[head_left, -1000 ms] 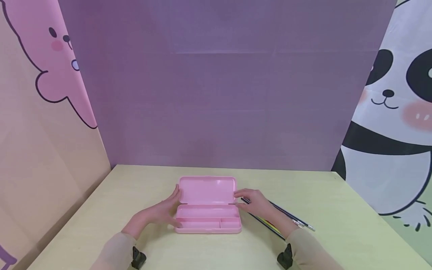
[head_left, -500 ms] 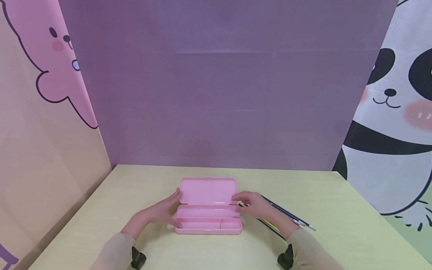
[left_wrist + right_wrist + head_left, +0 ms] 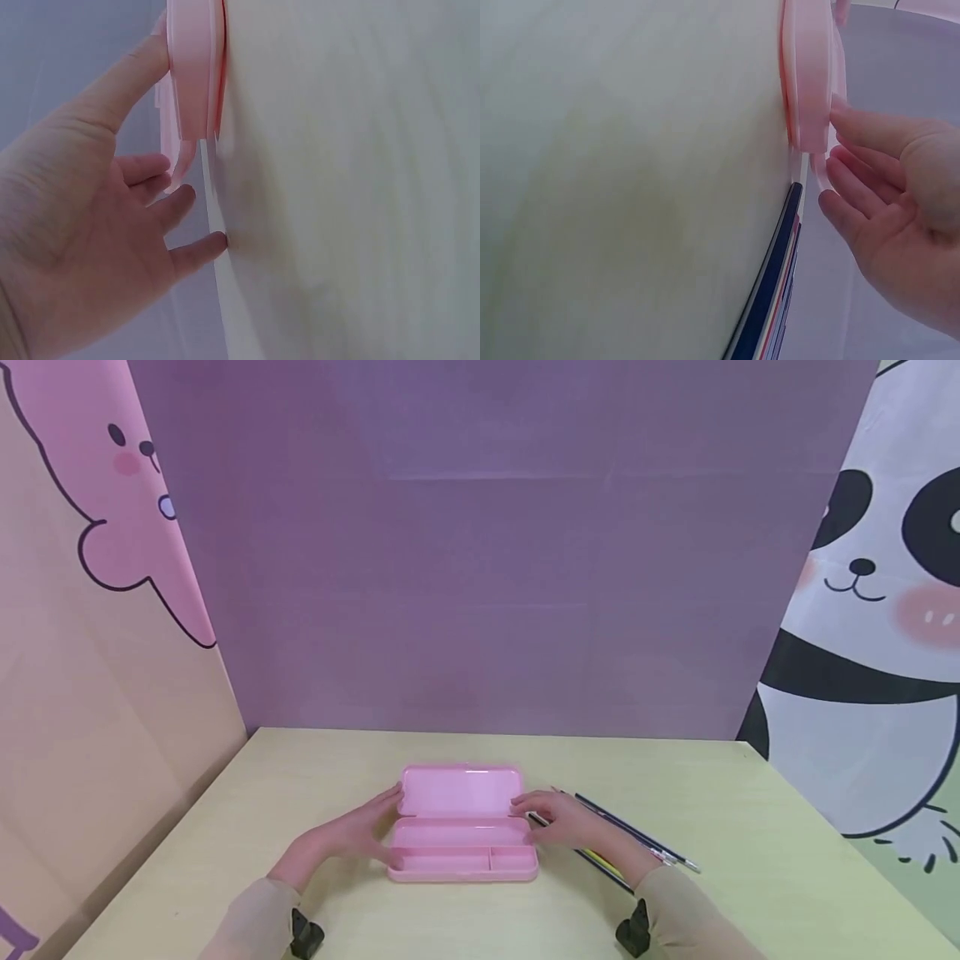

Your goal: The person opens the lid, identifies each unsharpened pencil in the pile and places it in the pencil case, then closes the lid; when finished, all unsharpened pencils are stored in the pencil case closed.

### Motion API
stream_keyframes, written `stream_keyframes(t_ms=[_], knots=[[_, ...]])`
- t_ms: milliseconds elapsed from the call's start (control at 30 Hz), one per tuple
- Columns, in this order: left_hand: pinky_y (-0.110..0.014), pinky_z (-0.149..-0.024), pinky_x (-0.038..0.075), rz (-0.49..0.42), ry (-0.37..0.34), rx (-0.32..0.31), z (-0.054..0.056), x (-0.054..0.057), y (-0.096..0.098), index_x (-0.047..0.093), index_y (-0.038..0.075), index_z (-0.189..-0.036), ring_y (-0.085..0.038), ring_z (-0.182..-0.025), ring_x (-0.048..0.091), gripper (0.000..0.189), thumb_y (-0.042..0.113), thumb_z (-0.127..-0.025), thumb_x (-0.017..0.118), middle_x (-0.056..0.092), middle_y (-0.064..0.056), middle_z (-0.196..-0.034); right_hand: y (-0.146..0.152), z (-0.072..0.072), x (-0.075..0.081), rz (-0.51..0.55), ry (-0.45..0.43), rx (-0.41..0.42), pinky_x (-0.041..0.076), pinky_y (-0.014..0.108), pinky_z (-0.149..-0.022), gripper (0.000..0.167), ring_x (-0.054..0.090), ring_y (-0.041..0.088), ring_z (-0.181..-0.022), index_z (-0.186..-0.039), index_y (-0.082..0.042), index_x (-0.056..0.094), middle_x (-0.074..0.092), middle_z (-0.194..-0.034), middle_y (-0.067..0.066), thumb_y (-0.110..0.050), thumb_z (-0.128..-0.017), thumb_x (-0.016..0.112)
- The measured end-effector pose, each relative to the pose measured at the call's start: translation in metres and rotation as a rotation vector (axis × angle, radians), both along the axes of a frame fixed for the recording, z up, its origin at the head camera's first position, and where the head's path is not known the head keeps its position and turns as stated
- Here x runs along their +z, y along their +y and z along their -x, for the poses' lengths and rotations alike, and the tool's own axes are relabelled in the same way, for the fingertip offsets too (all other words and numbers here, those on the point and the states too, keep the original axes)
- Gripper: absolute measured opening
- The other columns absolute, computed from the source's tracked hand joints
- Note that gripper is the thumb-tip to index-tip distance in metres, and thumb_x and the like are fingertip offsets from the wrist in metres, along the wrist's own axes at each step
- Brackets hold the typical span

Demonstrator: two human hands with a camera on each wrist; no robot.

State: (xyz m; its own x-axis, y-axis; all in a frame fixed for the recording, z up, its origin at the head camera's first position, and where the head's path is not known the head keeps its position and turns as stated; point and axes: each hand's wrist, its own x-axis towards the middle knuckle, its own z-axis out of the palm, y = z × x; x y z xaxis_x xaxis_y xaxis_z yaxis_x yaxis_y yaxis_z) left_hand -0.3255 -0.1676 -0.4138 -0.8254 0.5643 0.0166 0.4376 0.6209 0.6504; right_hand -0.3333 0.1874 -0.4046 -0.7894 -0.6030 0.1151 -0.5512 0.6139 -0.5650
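Pink plastic pencil case (image 3: pixel 461 835), rectangular with rounded corners, is lying open near the middle of the pale wood-grain desk (image 3: pixel 450 927). Its lid (image 3: pixel 461 791) is standing raised along the far, hinged side. Inside, one long compartment is running along the back; a thin divider (image 3: pixel 490 858) is splitting the front row into a long left part and a short right part.

Left hand (image 3: pixel 360 833) is spreading wide, thumb touching the near left part of the case, fingers reaching up to the lid's left edge. Left wrist view: the fingers are bending only loosely. Right hand (image 3: pixel 566 821) is arching at the opposite end, thumb by the base's right side, fingertips at the lid's right edge, a gap showing between; neither hand is wrapping round the case. Exact fingertip pressure: cannot tell.

Slim dark pencils (image 3: pixel 633 830), white at the near ends, are lying slantwise beside and beyond the right forearm; a yellow pencil (image 3: pixel 600 862) is showing partly under it.

Beige sleeves (image 3: pixel 258 910) are covering the forearms, a small black device (image 3: pixel 633 930) sitting at each wrist. Behind, a plain purple backdrop (image 3: pixel 480 543) is hanging; a panda print (image 3: pixel 862 643) is filling the right side, a pink cartoon animal (image 3: pixel 97 452) the left.
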Motion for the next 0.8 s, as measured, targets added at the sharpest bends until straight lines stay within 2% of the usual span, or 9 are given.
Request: stream_keyframes(t_ms=[100,300,400,633,800], knots=[[-0.059,-0.114,0.014,0.018,-0.013,0.017,0.000,0.001,-0.002,0.020,-0.002,-0.147,-0.042,-0.142,0.014,0.103,0.034,-0.072,0.080,0.014,-0.022,-0.155,0.001,0.001,-0.001,0.000,-0.018,0.006,0.044,0.050,-0.100,0.039,0.048,0.036,-0.123,-0.121,-0.001,0.061,0.055,-0.132,0.015,-0.014,-0.084,0.070],[-0.058,-0.113,0.021,-0.014,-0.047,0.039,0.002,0.003,-0.010,0.032,-0.001,-0.144,-0.041,-0.137,0.029,0.081,0.030,-0.081,0.073,0.031,-0.022,-0.149,0.003,0.003,-0.001,-0.008,-0.030,0.025,0.043,0.051,-0.101,0.040,0.048,0.036,-0.125,-0.122,-0.002,0.060,0.054,-0.133,0.016,-0.013,-0.084,0.069],[-0.059,-0.112,0.021,-0.035,-0.056,0.032,0.005,0.002,-0.012,0.033,0.000,-0.144,-0.041,-0.136,0.030,0.083,0.030,-0.079,0.075,0.032,-0.022,-0.149,0.003,0.004,-0.001,-0.016,-0.024,0.031,0.043,0.051,-0.101,0.040,0.048,0.036,-0.125,-0.122,-0.002,0.060,0.055,-0.133,0.016,-0.013,-0.085,0.069],[-0.058,-0.114,0.016,-0.019,-0.087,0.034,0.007,0.001,-0.013,0.031,0.002,-0.145,-0.039,-0.141,0.020,0.093,0.038,-0.073,0.078,0.019,-0.016,-0.155,0.004,0.005,-0.003,-0.032,0.001,0.045,0.043,0.051,-0.101,0.037,0.048,0.035,-0.125,-0.121,-0.004,0.061,0.055,-0.132,0.015,-0.013,-0.085,0.068],[-0.056,-0.114,0.019,-0.017,-0.087,0.051,0.006,0.000,-0.011,0.030,0.000,-0.145,-0.039,-0.138,0.028,0.096,0.037,-0.072,0.080,0.027,-0.019,-0.152,0.003,0.005,-0.004,-0.028,-0.003,0.039,0.043,0.050,-0.101,0.037,0.049,0.035,-0.124,-0.120,-0.005,0.062,0.056,-0.132,0.014,-0.014,-0.085,0.068]])
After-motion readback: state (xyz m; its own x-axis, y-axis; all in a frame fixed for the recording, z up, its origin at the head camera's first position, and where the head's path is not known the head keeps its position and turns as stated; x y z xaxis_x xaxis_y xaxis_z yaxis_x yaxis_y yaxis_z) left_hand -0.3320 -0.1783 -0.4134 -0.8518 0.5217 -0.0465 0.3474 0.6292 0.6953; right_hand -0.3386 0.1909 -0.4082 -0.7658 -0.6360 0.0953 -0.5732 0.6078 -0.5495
